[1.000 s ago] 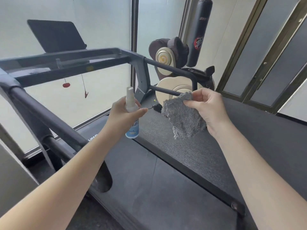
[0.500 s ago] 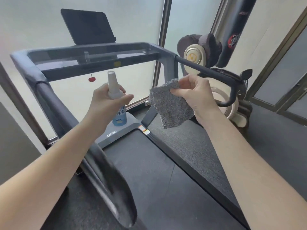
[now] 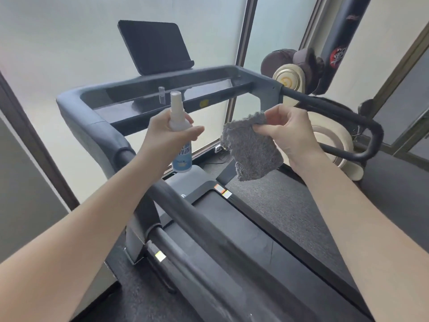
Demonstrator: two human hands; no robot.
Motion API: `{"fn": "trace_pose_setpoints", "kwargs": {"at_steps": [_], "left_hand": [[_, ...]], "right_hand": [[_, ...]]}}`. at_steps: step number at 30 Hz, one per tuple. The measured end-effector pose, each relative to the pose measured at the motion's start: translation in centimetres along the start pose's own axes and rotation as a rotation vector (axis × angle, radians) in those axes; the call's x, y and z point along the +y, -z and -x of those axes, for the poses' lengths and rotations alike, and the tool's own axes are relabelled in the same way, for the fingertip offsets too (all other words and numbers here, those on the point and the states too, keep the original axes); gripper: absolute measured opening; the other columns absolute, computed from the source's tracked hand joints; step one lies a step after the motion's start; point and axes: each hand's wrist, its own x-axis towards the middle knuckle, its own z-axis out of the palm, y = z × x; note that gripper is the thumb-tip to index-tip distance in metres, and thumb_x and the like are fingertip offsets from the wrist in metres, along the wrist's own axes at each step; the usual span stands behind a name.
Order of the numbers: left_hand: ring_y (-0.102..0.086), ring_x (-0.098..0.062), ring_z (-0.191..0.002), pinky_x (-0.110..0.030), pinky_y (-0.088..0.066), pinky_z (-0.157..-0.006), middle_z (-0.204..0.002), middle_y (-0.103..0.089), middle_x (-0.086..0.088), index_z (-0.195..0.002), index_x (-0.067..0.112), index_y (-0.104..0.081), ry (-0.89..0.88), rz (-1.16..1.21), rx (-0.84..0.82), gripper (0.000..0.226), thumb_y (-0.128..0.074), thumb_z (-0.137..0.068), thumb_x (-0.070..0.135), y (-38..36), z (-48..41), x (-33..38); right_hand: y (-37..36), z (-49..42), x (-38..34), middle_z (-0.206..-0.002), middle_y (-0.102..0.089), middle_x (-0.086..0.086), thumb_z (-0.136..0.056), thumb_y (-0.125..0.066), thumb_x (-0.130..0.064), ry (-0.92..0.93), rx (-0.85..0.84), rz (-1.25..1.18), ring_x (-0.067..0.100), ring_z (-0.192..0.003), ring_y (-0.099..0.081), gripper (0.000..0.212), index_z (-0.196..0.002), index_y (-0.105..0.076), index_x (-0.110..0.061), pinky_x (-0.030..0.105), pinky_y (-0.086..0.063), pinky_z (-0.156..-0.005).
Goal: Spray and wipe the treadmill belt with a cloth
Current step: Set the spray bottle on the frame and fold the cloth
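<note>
Held over the treadmill belt (image 3: 243, 233): spray bottle (image 3: 178, 119) gripped upright in left hand (image 3: 167, 135); grey cloth (image 3: 253, 154) pinched at top, dangling from right hand (image 3: 294, 133).

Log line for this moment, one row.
left hand: grips spray bottle upright | right hand: pinches grey cloth | treadmill belt: no contact

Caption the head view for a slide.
Left hand holds spray bottle, right hand pinches grey cloth, treadmill belt below.

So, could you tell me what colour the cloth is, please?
The cloth is grey, seen in the head view.
</note>
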Motion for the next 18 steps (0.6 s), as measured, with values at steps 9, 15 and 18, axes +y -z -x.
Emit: {"fn": "trace_pose_setpoints", "kwargs": {"at_steps": [9,15,18], "left_hand": [[-0.064,-0.02,-0.076,-0.04,-0.055,-0.085,-0.074,-0.064,-0.001,-0.082,0.016,-0.059,0.005,0.066,-0.094,0.02,-0.079,-0.081,0.013,4.8,-7.5,-2.6],[-0.064,-0.018,-0.076,-0.039,-0.055,-0.084,-0.074,-0.063,0.001,-0.081,0.017,-0.058,0.017,0.062,-0.096,0.022,-0.079,-0.08,0.012,5.8,-13.5,-4.2],[-0.064,-0.021,-0.081,-0.044,-0.055,-0.088,-0.082,-0.064,-0.005,-0.081,0.018,-0.059,0.019,0.053,-0.07,0.022,-0.08,-0.08,0.013,6.6,-16.5,-4.7]], "right_hand": [[-5.8,-4.5,-0.6,-0.081,-0.069,0.006,-0.068,-0.08,-0.014,-0.04,0.073,0.062,0.016,-0.078,-0.062,0.016,-0.078,-0.067,-0.016,0.041,-0.052,-0.081],[-9.3,-9.6,0.0,-0.081,-0.069,0.003,-0.07,-0.079,-0.017,-0.025,0.076,0.094,0.015,-0.078,-0.062,0.016,-0.078,-0.066,-0.018,0.034,-0.049,-0.076],[-10.8,-12.2,0.1,-0.083,-0.07,0.004,-0.07,-0.08,-0.018,-0.027,0.076,0.079,0.019,-0.082,-0.063,0.015,-0.078,-0.067,-0.018,0.034,-0.05,-0.077]]}}
